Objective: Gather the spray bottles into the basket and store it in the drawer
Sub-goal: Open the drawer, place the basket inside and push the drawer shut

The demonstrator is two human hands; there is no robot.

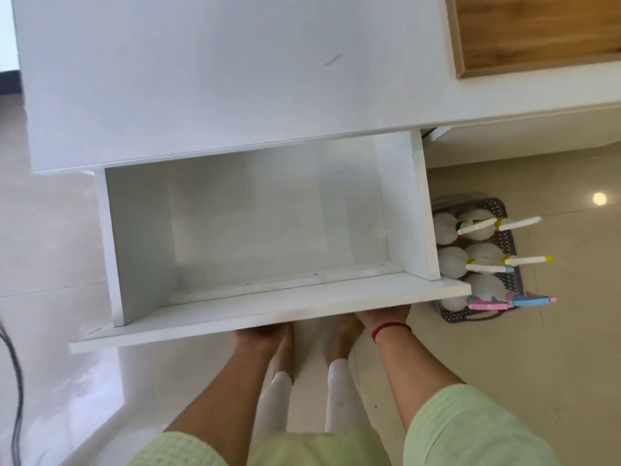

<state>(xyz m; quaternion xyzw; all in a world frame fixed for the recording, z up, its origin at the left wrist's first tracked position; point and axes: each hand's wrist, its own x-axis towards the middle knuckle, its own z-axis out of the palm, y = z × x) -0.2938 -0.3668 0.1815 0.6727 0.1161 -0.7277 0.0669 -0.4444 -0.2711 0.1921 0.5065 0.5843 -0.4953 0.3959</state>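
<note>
A white drawer (pixel 268 312) stands pulled out from under the white tabletop, and its inside is bare. My left hand (pixel 260 334) and my right hand (pixel 384 316) both reach under the drawer's front panel; the fingers are hidden beneath it. To the right, on the floor, a grey perforated basket (pixel 510 230) holds several white spray bottles (pixel 484 285) with nozzles pointing right, tipped in yellow, blue and pink. The drawer's right side hides part of the basket.
The white tabletop (pixel 218 79) fills the upper view, with a wooden tray (pixel 537 31) at its top right. A dark cable (pixel 15 381) hangs at the left edge. My bare feet (pixel 342 334) stand on the glossy tiled floor below the drawer.
</note>
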